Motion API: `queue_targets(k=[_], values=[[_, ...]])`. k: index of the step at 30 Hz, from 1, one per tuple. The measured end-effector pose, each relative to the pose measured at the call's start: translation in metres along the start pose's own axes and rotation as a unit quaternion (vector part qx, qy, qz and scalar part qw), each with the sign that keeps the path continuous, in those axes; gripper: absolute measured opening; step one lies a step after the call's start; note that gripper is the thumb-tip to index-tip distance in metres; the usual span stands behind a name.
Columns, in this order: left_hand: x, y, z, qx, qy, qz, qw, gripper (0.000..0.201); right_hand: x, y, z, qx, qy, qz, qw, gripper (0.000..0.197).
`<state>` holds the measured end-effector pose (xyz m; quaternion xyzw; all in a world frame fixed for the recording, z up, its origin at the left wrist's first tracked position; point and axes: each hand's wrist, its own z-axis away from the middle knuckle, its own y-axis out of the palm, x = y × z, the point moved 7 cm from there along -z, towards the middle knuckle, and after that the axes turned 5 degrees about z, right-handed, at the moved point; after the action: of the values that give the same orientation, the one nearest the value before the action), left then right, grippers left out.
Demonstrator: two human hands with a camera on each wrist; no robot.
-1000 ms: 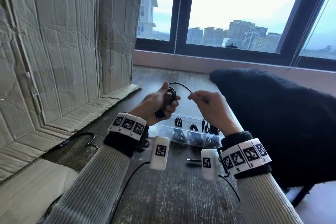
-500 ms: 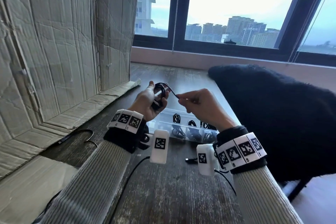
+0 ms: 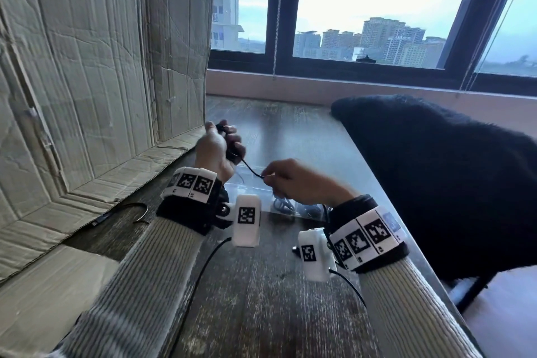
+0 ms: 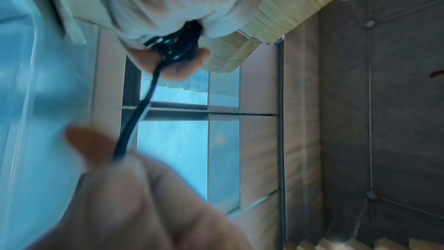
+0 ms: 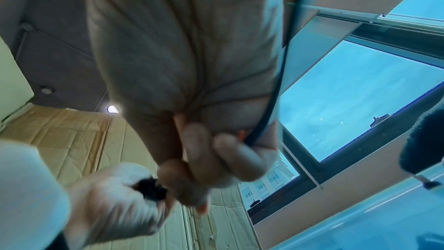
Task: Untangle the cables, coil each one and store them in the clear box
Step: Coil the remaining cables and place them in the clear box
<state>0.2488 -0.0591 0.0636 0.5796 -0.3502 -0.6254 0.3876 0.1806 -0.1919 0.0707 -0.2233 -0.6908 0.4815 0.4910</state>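
My left hand (image 3: 222, 144) grips a small coil of black cable (image 3: 232, 151) above the wooden table (image 3: 261, 299). In the left wrist view the coil (image 4: 179, 45) sits between my curled fingers. A short free length of the cable (image 3: 250, 169) runs down to my right hand (image 3: 290, 183), which pinches its end. The right wrist view shows the strand (image 5: 269, 109) passing beside the palm. The clear box (image 3: 247, 187) lies on the table under both hands, mostly hidden, with coiled cables (image 3: 283, 204) inside.
Flattened cardboard (image 3: 96, 67) stands at the left and lies over the table's left part. Another black cable (image 3: 128, 212) pokes out from under its edge. A dark fuzzy chair back (image 3: 450, 177) crowds the right side. A small connector (image 3: 295, 250) lies beside my right wrist.
My left hand has turned and risen slightly with the coil. The right hand has dropped lower and nearer, so the free strand now slopes down from the coil and is shorter.
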Motion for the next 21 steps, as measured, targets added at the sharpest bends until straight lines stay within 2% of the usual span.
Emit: queue_targets(k=[2, 3, 4, 5, 6, 7, 8, 9, 11, 13, 14, 15, 16, 17, 18, 19, 21], values=[[-0.029, -0.007, -0.002, -0.035, 0.143, -0.113, 0.983, 0.032, -0.004, -0.005, 0.006, 0.021, 0.008, 0.02, 1.0, 0.022], [-0.045, -0.008, 0.001, -0.044, 0.232, -0.191, 0.953, 0.03, -0.003, -0.009, 0.01, 0.021, 0.0, 0.022, 1.0, 0.022], [-0.06, -0.004, 0.007, -0.043, 0.325, -0.29, 0.899, 0.029, -0.003, -0.016, 0.014, 0.01, -0.008, 0.014, 1.0, 0.022], [-0.068, 0.003, 0.012, -0.033, 0.405, -0.402, 0.82, 0.032, -0.001, -0.024, 0.019, -0.009, -0.014, -0.001, 1.0, 0.022], [-0.068, 0.012, 0.017, -0.014, 0.456, -0.507, 0.731, 0.036, 0.0, -0.032, 0.023, -0.033, -0.017, -0.018, 0.999, 0.022], [-0.061, 0.018, 0.02, 0.002, 0.471, -0.59, 0.656, 0.041, 0.002, -0.04, 0.026, -0.058, -0.024, -0.03, 0.998, 0.021], [-0.051, 0.023, 0.022, 0.022, 0.455, -0.647, 0.611, 0.049, 0.004, -0.047, 0.029, -0.086, -0.034, -0.035, 0.995, 0.019], [-0.04, 0.026, 0.023, 0.056, 0.421, -0.682, 0.596, 0.06, 0.006, -0.054, 0.031, -0.116, -0.05, -0.031, 0.991, 0.018], [-0.011, 0.028, 0.024, 0.155, 0.314, -0.718, 0.602, 0.086, 0.009, -0.064, 0.031, -0.171, -0.08, -0.005, 0.982, 0.016], [0.014, 0.026, 0.029, 0.243, 0.179, -0.705, 0.642, 0.099, 0.003, -0.07, 0.03, -0.219, -0.077, 0.021, 0.972, 0.014], [0.024, 0.024, 0.032, 0.275, 0.117, -0.691, 0.658, 0.099, -0.002, -0.073, 0.029, -0.247, -0.068, 0.026, 0.966, 0.013], [0.031, 0.024, 0.036, 0.303, 0.075, -0.683, 0.66, 0.093, -0.005, -0.076, 0.03, -0.274, -0.062, 0.028, 0.959, 0.013], [0.036, 0.027, 0.041, 0.325, 0.061, -0.687, 0.647, 0.079, -0.008, -0.078, 0.03, -0.298, -0.057, 0.027, 0.952, 0.013], [0.039, 0.029, 0.043, 0.338, 0.063, -0.698, 0.629, 0.061, -0.012, -0.079, 0.031, -0.317, -0.053, 0.02, 0.947, 0.013], [0.041, 0.032, 0.045, 0.347, 0.064, -0.697, 0.624, 0.044, -0.016, -0.079, 0.031, -0.333, -0.049, 0.005, 0.941, 0.013], [0.04, 0.035, 0.046, 0.349, 0.057, -0.681, 0.642, 0.033, -0.02, -0.08, 0.03, -0.347, -0.043, -0.01, 0.937, 0.013], [0.035, 0.035, 0.045, 0.339, 0.028, -0.604, 0.721, 0.025, -0.028, -0.079, 0.028, -0.37, -0.029, -0.029, 0.928, 0.014]])
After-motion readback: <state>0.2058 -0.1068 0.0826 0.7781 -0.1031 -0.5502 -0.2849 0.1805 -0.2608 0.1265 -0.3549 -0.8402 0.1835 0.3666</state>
